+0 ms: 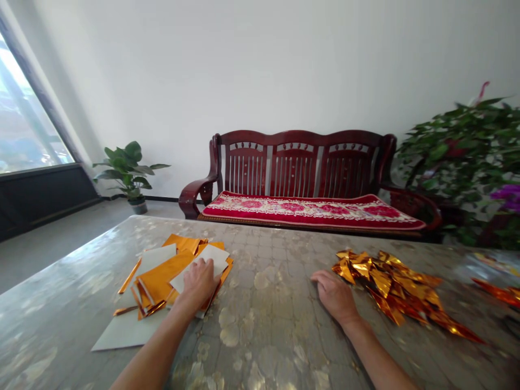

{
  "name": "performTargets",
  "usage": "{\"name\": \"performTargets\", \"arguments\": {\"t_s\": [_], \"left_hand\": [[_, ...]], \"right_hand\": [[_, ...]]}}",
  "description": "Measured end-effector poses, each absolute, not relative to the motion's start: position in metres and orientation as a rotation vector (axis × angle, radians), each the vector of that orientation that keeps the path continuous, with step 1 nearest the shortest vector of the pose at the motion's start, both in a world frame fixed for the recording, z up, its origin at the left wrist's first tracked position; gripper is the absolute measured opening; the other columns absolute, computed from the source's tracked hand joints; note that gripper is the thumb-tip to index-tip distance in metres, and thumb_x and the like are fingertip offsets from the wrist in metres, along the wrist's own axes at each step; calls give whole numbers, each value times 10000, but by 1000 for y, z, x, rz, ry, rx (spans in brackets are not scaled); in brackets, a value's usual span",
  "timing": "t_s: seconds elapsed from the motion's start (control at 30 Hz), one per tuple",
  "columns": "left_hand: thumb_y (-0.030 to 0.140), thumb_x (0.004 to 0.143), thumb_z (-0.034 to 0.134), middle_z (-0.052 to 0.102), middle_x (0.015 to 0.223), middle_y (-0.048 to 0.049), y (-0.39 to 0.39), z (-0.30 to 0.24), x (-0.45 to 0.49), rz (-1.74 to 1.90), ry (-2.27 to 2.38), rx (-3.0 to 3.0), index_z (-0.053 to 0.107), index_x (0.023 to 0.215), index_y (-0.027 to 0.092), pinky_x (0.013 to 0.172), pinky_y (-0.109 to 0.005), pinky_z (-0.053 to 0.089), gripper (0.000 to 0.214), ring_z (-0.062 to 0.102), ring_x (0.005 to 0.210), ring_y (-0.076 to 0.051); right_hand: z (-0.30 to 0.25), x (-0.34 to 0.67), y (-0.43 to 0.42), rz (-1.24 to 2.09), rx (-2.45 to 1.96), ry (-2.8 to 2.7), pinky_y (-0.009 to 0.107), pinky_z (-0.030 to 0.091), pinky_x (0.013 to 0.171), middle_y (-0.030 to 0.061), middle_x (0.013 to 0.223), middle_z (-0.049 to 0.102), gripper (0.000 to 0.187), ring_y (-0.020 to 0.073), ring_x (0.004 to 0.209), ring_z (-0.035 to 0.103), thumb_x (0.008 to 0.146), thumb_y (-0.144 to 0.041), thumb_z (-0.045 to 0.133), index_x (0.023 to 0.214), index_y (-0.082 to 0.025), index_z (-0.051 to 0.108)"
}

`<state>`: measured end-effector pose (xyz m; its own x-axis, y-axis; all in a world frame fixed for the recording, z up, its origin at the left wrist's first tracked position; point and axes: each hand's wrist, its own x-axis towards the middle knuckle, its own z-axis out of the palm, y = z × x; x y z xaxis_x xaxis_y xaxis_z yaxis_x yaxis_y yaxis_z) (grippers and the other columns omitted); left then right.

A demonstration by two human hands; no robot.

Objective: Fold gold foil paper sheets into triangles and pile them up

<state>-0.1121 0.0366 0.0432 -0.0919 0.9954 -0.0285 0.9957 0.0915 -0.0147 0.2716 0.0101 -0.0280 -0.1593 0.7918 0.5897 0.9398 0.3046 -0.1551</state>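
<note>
A loose pile of gold foil paper sheets (160,273), some with the white back upward, lies on the left of the table. My left hand (199,281) is on this pile, its bent fingers gripping a white-backed foil paper sheet (218,257); the thumb is partly hidden. To the right, my right hand (333,295) rests low at the table with its fingers curled together, and no object shows in it. Just beyond it and touching or almost touching is a heap of folded, pointed gold foil pieces (400,287).
The table (260,325) has a patterned, shiny cover. At its right edge are a clear plastic bag (489,266) and an orange-red foil piece (498,292). Behind stands a dark wooden bench (294,168) with a red floral cushion, between a potted plant (132,168) and leafy greenery (467,146).
</note>
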Motion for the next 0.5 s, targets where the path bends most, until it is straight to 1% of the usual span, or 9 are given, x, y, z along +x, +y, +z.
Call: {"name": "performTargets", "arguments": {"t_s": [0.1,0.23,0.4,0.5], "left_hand": [[290,890,497,604,1144,-195,38,43,-109,-54,2314,2119,614,1127,114,823,-394,483,318,587,1074,-323],[196,895,441,624,1117,-210,38,41,-106,-28,2335,2119,634,1112,100,794,-407,505,306,609,1055,-337],[214,935,396,669,1057,-183,34,40,-108,-12,2292,2148,661,1043,113,770,-404,521,303,663,981,-319],[241,962,368,677,1061,-175,32,39,-110,1,2282,2161,664,1026,126,759,-401,522,325,678,963,-314]], "right_hand": [[-28,272,10,-307,-1525,-1996,267,484,756,20,900,721,317,182,857,666,815,-95,410,829,-226,699],[-28,273,10,-275,-1541,-1995,265,486,757,17,907,722,322,179,864,670,814,-91,409,831,-225,701],[-26,272,10,-266,-1534,-1981,257,488,748,17,899,725,326,174,858,673,807,-87,412,828,-228,706],[-25,272,10,-256,-1537,-1973,263,495,750,18,892,724,327,177,855,674,802,-91,412,822,-230,707]]}}
